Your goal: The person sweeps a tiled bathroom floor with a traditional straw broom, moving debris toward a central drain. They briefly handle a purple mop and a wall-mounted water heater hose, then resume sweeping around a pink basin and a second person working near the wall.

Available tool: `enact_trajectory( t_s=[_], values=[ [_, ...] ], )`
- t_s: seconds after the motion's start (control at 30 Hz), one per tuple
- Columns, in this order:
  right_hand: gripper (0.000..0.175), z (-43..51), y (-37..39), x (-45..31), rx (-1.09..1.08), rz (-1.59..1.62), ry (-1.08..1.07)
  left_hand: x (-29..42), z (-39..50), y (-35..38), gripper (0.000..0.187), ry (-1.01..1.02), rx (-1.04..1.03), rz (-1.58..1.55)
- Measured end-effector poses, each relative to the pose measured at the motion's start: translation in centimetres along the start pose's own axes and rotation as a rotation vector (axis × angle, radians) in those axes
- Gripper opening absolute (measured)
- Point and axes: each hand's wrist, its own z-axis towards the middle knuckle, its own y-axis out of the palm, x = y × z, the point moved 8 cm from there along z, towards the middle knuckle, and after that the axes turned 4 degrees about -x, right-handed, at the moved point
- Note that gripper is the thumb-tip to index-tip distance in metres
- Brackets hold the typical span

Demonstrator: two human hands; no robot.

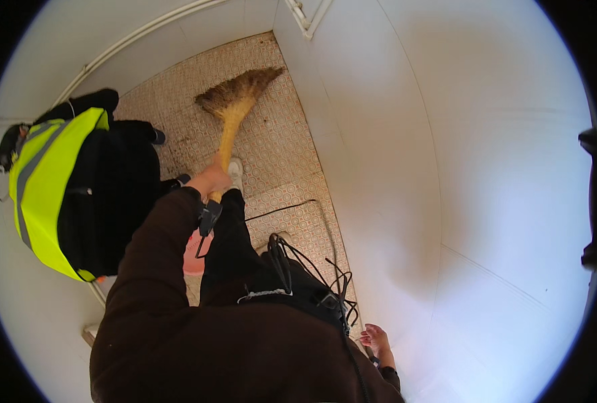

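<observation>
My left hand (214, 178) is closed around the pale handle of a straw broom (232, 121). The broom's wide, dark, worn bristles lie on the patterned floor (278, 136), ahead of my white shoe. A small black device (209, 217) sits by my left wrist, next to the handle's end. Low at the right, beside my hip and near the white wall, my right hand (375, 338) hangs with its fingers loosely bent and apart; nothing shows in it. Dark dirt is scattered over the floor left of the broom.
A person in a yellow reflective vest (51, 176) is bent over close by on my left. A pink container (195, 257) stands left of my leg. Black cables (283, 252) hang at my waist. White walls (379, 151) border the floor, with pipes (127, 43) along the far left one.
</observation>
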Motion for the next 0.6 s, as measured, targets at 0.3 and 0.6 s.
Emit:
enact_trajectory(
  t_s=[0.3, 0.6],
  values=[
    [0.027, 2.9, -5.0, -0.1, 0.016, -0.222, 0.027, -6.6, -10.4, 14.4, 0.094, -0.044, -0.399, 0.281],
    [0.021, 4.4, -3.6, -14.4, -0.031, -0.49, -0.175, -5.9, -20.2, 8.9, 0.068, 0.089, -0.343, -0.849]
  ],
)
